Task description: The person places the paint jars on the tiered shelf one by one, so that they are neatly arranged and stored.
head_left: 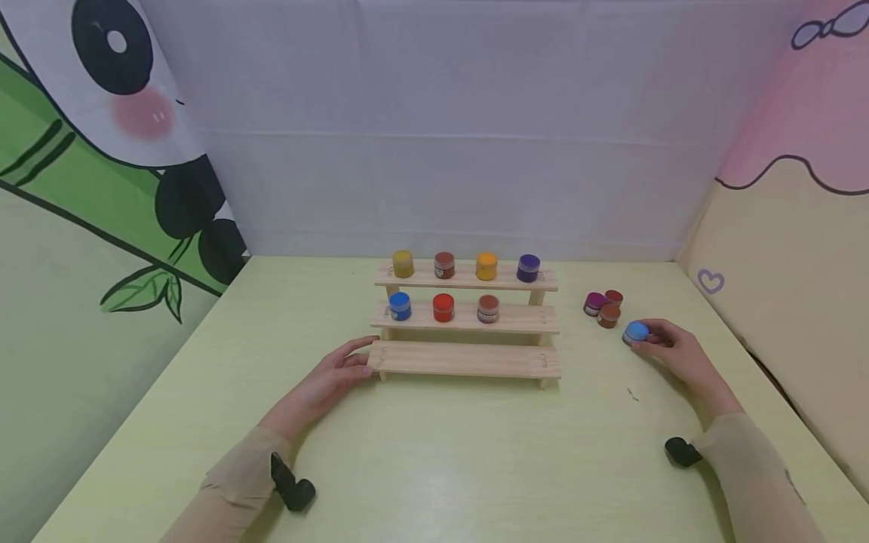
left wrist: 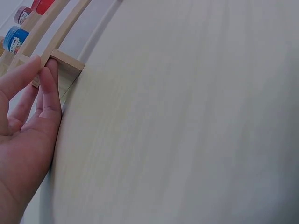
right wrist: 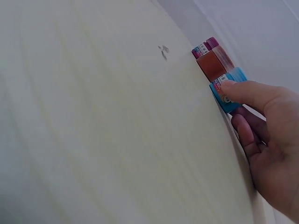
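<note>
A three-tier wooden display rack (head_left: 468, 360) stands on the table. My left hand (head_left: 334, 377) grips the left end of its lowest tier; in the left wrist view, thumb and fingers close around the board's end. Between thumb and fingers, my right hand (head_left: 679, 358) pinches a light blue paint pot (head_left: 636, 332) at the table's right side. Its label and the thumb across it show in the right wrist view. Just beyond lie a purple pot (head_left: 594, 303), a dark red pot (head_left: 614, 298) and a brown pot (head_left: 609, 316), grouped closely. The lowest tier holds no pots.
On the top tier stand several pots, among them a yellow-orange pot (head_left: 486, 266). The middle tier carries a blue pot (head_left: 400, 306), a red pot (head_left: 443, 308) and a brownish-red pot (head_left: 488, 308). A pale backdrop (head_left: 448, 181) rises behind the table, with printed panels at both sides.
</note>
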Motion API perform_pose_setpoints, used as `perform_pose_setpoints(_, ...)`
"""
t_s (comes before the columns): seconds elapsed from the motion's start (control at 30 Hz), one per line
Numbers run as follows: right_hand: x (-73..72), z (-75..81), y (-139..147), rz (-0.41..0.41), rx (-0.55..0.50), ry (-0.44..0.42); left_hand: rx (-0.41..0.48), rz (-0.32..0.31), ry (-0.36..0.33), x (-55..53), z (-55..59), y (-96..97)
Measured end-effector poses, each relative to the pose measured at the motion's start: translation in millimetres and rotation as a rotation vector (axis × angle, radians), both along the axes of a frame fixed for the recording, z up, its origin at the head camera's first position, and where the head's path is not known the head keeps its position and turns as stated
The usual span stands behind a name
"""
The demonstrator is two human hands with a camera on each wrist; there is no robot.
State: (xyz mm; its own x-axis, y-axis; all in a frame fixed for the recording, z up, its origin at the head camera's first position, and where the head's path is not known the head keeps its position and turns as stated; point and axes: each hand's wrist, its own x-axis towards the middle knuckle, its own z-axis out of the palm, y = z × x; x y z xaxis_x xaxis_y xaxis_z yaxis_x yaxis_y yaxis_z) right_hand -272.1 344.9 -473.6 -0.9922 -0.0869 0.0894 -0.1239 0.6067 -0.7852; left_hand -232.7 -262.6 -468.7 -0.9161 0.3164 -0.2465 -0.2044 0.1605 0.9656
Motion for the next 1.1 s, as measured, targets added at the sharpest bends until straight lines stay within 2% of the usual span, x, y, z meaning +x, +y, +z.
perform_pose_setpoints(1.1,-2.9,-3.4,-2.8,-0.016,0.015,0.0,0.006,-0.004,0.014,-3.7,-4.5,0.4)
